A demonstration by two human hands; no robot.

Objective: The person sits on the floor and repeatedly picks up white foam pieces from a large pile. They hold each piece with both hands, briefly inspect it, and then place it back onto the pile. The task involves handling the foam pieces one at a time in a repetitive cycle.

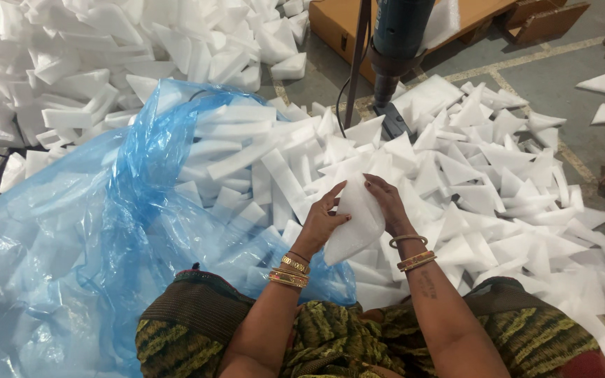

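White foam, cut as a thin sheet piece [355,222], is held up between both hands just above the person's lap. The left hand [322,220] grips its left edge, thumb pressed on the face, while the right hand [388,203] pinches its upper right edge with closed fingers. Beyond and to the right lies a heap of triangular foam offcuts [498,175] on the floor. A blue plastic bag [99,231] spreads to the left, partly filled with long foam strips [246,150]. A dark machine column [395,49] stands at the far side.
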